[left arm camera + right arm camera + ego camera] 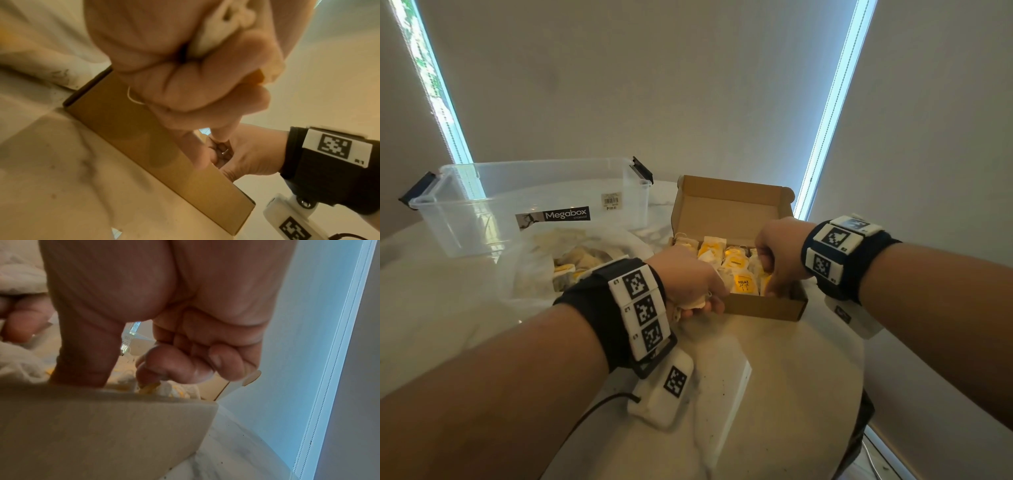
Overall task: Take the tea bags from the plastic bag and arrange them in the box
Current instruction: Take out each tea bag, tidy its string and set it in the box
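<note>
A pale, marble-veined round tabletop (774, 359) stood before drawn grey roller blinds with strips of daylight at their edges. Nearest the person, the left hand (688, 284) was clenched round a small bunch of white paper tea bags (218, 27) just in front of the near wall of the small brown cardboard box (763, 306); a loop of string hung from the fist. It probably served as a ready supply, held close so that bags could be passed across without another reach.

The right hand (774, 257) reached down into the box from its right side, thumb straight down inside the near wall and the fingers (185, 368) curled over the contents. The fingertips seemed to meet a yellow tag in the right wrist view, but I could not tell whether they pinched it or merely pushed it into line.

The box lay open, its lid flap tilted up at the back, likely to keep the opening free. Inside stood rows of tea bags with yellow tags (743, 274), one tag reading RELAX; the box looked largely filled.

Left of the box, the crumpled clear plastic bag (544, 267) lay open on the tabletop with more tea bags inside, so the job appeared unfinished. Farthest off, a clear plastic storage tub with dark clips (482, 205), labelled Megabox, stood behind the bag; nothing showed inside it.
</note>
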